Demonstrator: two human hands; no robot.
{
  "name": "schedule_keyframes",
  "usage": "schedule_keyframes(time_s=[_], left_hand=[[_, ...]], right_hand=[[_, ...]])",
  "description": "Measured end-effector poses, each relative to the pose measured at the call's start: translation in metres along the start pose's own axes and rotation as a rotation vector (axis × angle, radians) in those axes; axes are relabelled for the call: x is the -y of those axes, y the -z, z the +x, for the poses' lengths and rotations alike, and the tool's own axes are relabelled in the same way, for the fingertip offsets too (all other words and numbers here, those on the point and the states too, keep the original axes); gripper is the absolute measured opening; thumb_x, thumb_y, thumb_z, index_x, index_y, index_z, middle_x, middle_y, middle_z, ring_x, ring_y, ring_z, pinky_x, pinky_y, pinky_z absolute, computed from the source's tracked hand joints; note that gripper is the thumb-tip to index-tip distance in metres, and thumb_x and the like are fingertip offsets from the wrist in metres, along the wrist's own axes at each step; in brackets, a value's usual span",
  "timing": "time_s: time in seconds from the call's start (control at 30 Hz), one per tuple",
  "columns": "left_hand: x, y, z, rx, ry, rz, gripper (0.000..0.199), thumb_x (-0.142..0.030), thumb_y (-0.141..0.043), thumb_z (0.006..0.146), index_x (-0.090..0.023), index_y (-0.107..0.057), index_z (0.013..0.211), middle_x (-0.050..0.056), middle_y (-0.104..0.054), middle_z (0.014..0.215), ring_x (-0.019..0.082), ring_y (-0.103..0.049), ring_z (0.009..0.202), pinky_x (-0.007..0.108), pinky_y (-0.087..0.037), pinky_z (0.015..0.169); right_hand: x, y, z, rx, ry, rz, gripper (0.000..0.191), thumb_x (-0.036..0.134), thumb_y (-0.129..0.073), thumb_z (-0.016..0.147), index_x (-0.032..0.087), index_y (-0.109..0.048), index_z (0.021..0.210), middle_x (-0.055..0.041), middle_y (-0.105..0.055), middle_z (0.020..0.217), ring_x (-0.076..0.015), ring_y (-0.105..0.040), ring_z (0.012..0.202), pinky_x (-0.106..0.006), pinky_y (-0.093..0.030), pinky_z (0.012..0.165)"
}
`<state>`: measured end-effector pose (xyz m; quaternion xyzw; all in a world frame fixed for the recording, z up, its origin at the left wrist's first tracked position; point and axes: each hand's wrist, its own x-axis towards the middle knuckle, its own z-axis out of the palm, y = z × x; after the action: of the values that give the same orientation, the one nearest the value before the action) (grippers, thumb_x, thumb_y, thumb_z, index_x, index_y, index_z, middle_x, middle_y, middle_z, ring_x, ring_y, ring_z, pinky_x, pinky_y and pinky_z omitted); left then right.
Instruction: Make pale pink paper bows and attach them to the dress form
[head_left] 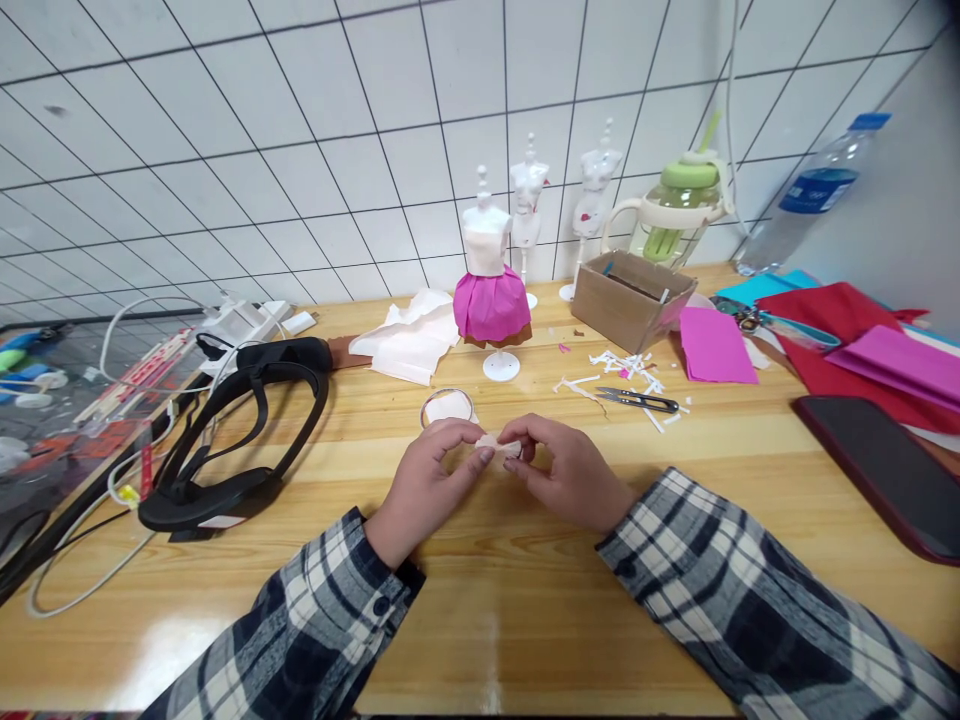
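Note:
Between my hands is a small piece of pale pink crepe paper or cloth, pinched at both ends just above the wooden table. My left hand has thumb and forefinger closed on its left end. At its right end, the fingers of my right hand are closed on it too. Just beyond my left hand lies a thin ring with a white patch inside. Farther back stands a small mannequin on a round white base, wearing a pale top and a pleated magenta skirt.
Thread snips lie beside white paper scraps. A cardboard box, two white mannequins and a green-lidded jug stand behind. At right are magenta sheets, red fabric and a dark phone; at left, a black headset strap.

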<state>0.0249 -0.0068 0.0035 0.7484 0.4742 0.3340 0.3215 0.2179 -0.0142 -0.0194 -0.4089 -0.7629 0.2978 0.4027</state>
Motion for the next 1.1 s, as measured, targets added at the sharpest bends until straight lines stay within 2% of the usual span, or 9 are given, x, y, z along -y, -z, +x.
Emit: schedule_keyframes(time_s=[0.13,0.2,0.33,0.43,0.5,0.6,0.67,0.77,1.1], left_hand=[[0.0007,0.0013,0.0004,-0.012,0.084,-0.021,0.019,-0.036,-0.059,0.086,-0.018,-0.064,0.082,0.004,-0.068,0.086,0.019,-0.060,0.084,0.029,-0.045,0.082],[0.0004,0.0013,0.0001,-0.005,0.110,-0.036,0.021,-0.036,-0.057,0.087,-0.018,-0.063,0.080,0.003,-0.067,0.085,0.018,-0.060,0.082,0.028,-0.044,0.080],[-0.0012,0.0005,-0.0004,0.006,0.127,-0.025,0.021,-0.037,-0.057,0.087,-0.017,-0.064,0.083,0.004,-0.067,0.087,0.019,-0.059,0.084,0.028,-0.043,0.080],[-0.0023,-0.0004,-0.0008,-0.003,0.142,-0.019,0.020,-0.037,-0.058,0.086,-0.018,-0.064,0.085,0.004,-0.067,0.088,0.019,-0.060,0.086,0.028,-0.043,0.081],[-0.0026,-0.0010,-0.0011,-0.002,0.147,-0.023,0.020,-0.037,-0.059,0.085,-0.018,-0.064,0.085,0.004,-0.067,0.088,0.020,-0.060,0.086,0.028,-0.043,0.081],[-0.0027,-0.0016,-0.0013,0.008,0.138,-0.014,0.018,-0.036,-0.060,0.084,-0.018,-0.064,0.084,0.003,-0.067,0.087,0.019,-0.060,0.085,0.028,-0.044,0.082],[-0.0030,-0.0018,-0.0012,0.010,0.130,-0.003,0.018,-0.035,-0.060,0.085,-0.018,-0.064,0.084,0.003,-0.067,0.086,0.019,-0.060,0.084,0.028,-0.044,0.082],[-0.0039,-0.0017,-0.0011,0.006,0.124,-0.014,0.018,-0.035,-0.059,0.086,-0.018,-0.064,0.084,0.003,-0.068,0.086,0.019,-0.060,0.083,0.028,-0.044,0.081],[-0.0051,-0.0009,-0.0022,-0.004,0.057,0.043,0.017,-0.034,-0.060,0.086,-0.017,-0.064,0.085,0.003,-0.067,0.085,0.018,-0.061,0.082,0.028,-0.045,0.080]], right_hand=[[-0.0020,-0.0022,-0.0021,0.040,-0.140,0.222,0.042,0.022,-0.061,0.083,0.022,-0.045,0.122,0.0016,-0.057,0.085,-0.0092,-0.055,0.061,-0.023,-0.046,0.057],[-0.0022,-0.0010,-0.0013,0.030,-0.194,0.306,0.046,0.026,-0.063,0.082,0.022,-0.044,0.123,0.0000,-0.056,0.091,-0.0073,-0.052,0.059,-0.021,-0.044,0.053],[-0.0023,0.0011,0.0023,0.065,-0.352,0.443,0.030,0.043,-0.058,0.086,0.018,-0.054,0.102,0.0016,-0.054,0.078,-0.0084,-0.050,0.057,-0.022,-0.044,0.052],[-0.0028,0.0000,0.0036,0.062,-0.402,0.413,0.028,0.046,-0.055,0.088,0.018,-0.057,0.090,0.0032,-0.053,0.067,-0.0098,-0.051,0.055,-0.023,-0.044,0.051],[-0.0028,-0.0009,0.0036,0.031,-0.354,0.327,0.021,0.039,-0.059,0.086,0.018,-0.059,0.088,0.0023,-0.057,0.069,-0.0097,-0.051,0.056,-0.023,-0.045,0.052],[-0.0014,0.0000,0.0030,-0.073,-0.217,0.178,0.020,0.029,-0.063,0.083,0.019,-0.060,0.099,-0.0016,-0.063,0.084,-0.0107,-0.053,0.061,-0.024,-0.048,0.055],[0.0007,0.0023,0.0028,-0.145,-0.058,0.045,0.019,0.024,-0.064,0.081,0.020,-0.061,0.100,-0.0038,-0.064,0.092,-0.0139,-0.058,0.073,-0.028,-0.051,0.065],[0.0045,0.0057,0.0027,-0.180,0.150,-0.118,0.006,0.018,-0.061,0.084,0.021,-0.063,0.088,-0.0048,-0.065,0.094,-0.0177,-0.060,0.090,-0.033,-0.050,0.082],[0.0068,0.0044,0.0003,-0.164,0.191,-0.165,0.006,0.020,-0.061,0.086,0.022,-0.064,0.090,-0.0053,-0.066,0.099,-0.0184,-0.061,0.093,-0.034,-0.049,0.084]])
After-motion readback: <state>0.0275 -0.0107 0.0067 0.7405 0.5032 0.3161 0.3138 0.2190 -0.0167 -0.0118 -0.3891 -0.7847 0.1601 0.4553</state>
